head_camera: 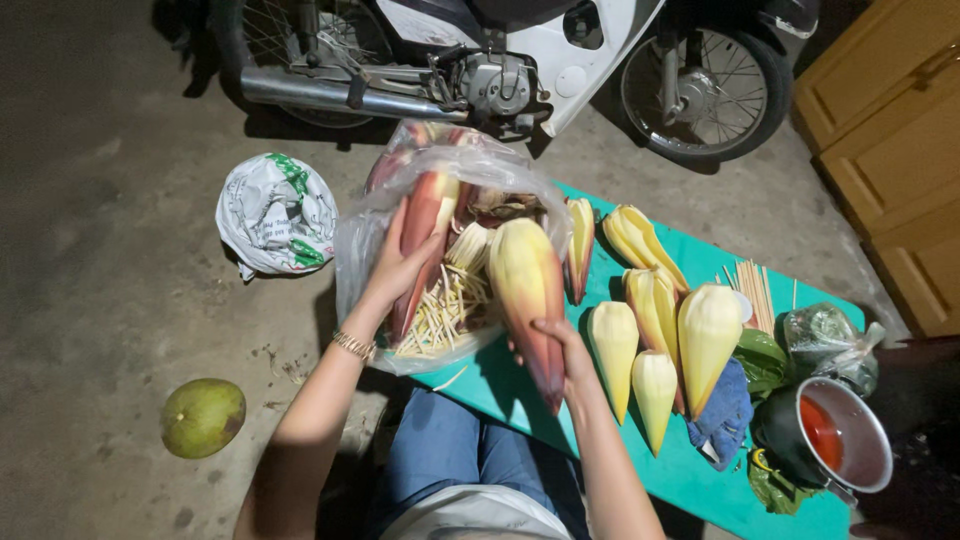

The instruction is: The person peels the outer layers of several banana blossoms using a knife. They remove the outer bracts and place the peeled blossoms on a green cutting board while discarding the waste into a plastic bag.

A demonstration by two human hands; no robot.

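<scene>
My left hand [397, 262] grips a reddish banana blossom bract [423, 230] over a clear plastic bag [375, 245] full of bracts and pale florets [450, 305]. My right hand [563, 352] holds a large yellow-pink banana blossom [527, 290] by its lower part, tip pointing toward me, at the bag's right edge. Beside it on the teal board [690, 470] lie several peeled pale yellow blossom hearts [708, 335].
A motorbike [500, 70] stands behind the board. A white printed sack [277, 212] and a green round fruit [202, 416] sit on the concrete at left. A metal pot with red liquid [835, 435], a blue cloth [724, 415], bagged greens [825, 340] and wooden cabinets [890, 150] are at right.
</scene>
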